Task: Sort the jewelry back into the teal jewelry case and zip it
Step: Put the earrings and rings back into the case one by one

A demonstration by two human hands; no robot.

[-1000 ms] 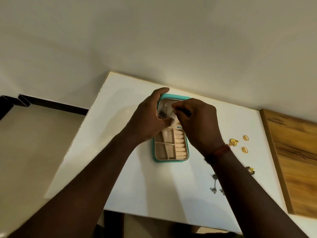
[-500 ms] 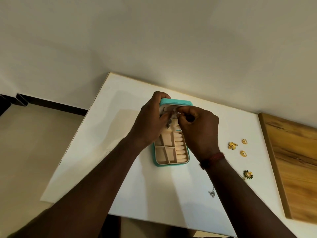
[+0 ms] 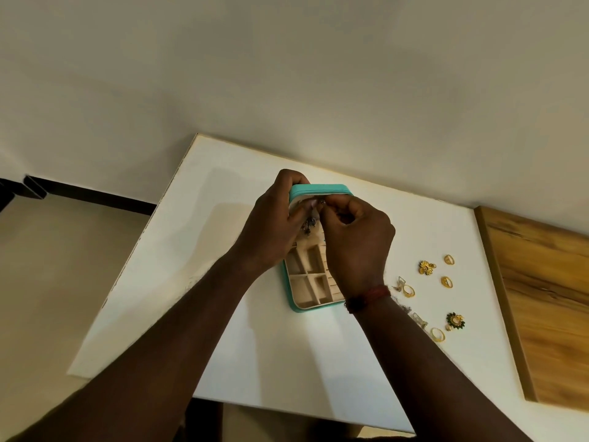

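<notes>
The teal jewelry case [image 3: 288, 293] lies open on the white table [image 3: 255, 346], its lid [image 3: 322, 188] raised at the far end and beige compartments showing. My left hand [image 3: 275, 224] grips the lid's left edge. My right hand [image 3: 357, 240] pinches a small dark dangling earring [image 3: 308, 224] against the inside of the lid, with the left fingers touching it too. Right of the case lie gold flower earrings [image 3: 426, 267], gold rings [image 3: 448, 259] and a green-and-gold flower piece [image 3: 455, 320]. A silver chain [image 3: 414, 315] is partly hidden by my right forearm.
A wooden board [image 3: 548, 298] borders the table on the right. A plain wall rises just behind the table. The floor [image 3: 47, 298] lies off the table's left edge.
The view has shifted so more jewelry shows at the right. Both hands have moved up toward the lid's top edge, and the dark earring now hangs lower between them.
</notes>
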